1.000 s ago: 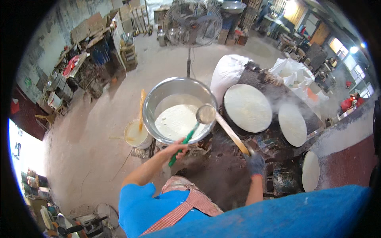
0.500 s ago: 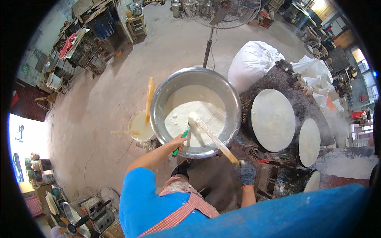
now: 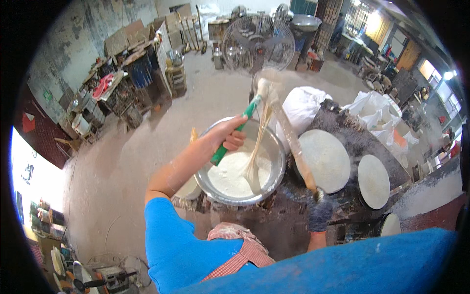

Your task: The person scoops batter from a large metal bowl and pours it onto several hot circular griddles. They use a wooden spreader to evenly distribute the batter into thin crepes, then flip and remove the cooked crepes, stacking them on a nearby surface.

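My bare left hand (image 3: 231, 132) is closed round the green handle of a scraper (image 3: 251, 109), raised above a large metal bowl (image 3: 280, 159). In my gloved right hand (image 3: 319, 214) is the end of a long wooden paddle (image 3: 299, 154), tilted up and away toward the left. The scraper's head and the paddle's far end meet over the bowl's far side, smeared with pale batter and blurred. A thick strand of batter (image 3: 253, 164) hangs from them into the white batter (image 3: 230, 174) in the bowl.
Two round griddles carry pale flat sheets (image 3: 323, 159) (image 3: 373, 181) at the right, with steam about them. A white sack (image 3: 303, 110) stands behind them. Beyond the bowl is a standing fan (image 3: 258, 46). A bucket (image 3: 188, 190) sits left of the bowl, partly behind my arm.
Both tools have risen out of the bowl, lifting a stretched strand of batter. My left hand has moved up and away from me. The view has tilted up, showing more of the room.
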Motion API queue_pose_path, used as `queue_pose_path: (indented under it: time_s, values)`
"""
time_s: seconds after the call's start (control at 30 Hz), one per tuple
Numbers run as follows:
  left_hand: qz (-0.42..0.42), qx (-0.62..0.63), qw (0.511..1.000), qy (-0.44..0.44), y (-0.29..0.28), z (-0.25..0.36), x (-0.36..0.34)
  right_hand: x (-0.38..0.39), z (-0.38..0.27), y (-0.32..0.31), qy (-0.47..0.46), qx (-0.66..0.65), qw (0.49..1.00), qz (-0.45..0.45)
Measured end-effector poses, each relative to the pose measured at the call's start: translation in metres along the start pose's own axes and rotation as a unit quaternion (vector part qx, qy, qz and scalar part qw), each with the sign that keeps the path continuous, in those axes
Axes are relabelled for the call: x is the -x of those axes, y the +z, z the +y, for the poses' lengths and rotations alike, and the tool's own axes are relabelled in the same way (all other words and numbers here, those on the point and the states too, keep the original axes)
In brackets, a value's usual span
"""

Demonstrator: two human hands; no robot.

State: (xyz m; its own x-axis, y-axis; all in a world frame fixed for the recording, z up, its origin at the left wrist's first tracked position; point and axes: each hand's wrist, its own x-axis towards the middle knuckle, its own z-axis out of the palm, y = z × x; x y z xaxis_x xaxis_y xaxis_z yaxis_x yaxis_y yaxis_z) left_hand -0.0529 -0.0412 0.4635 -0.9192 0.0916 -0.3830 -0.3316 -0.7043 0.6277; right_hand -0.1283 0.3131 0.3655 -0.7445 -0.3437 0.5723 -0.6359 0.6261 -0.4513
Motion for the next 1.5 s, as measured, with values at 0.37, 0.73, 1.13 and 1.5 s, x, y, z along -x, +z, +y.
queue_pose_path:
  time_s: [0.37,0.73,1.13,1.5]
  values:
    - [0.098,-0.247,0.949,0.168,0.007,0.026,0.005,-0.016,0.035,0.042,0.187,-0.302,0.930,-0.094]
    - [-0.054,-0.118,0.991,-0.043,-0.053,-0.060,-0.068,0.108,0.074,0.038,0.305,-0.180,0.924,-0.146]
    - [-0.231,-0.209,0.907,-0.283,0.161,-0.217,-0.148,0.283,0.064,-0.133,0.447,-0.151,0.872,0.129]
    - [-0.204,0.028,0.579,-0.789,0.335,-0.667,-0.110,0.671,-0.069,-0.194,0.794,0.161,0.572,0.133]
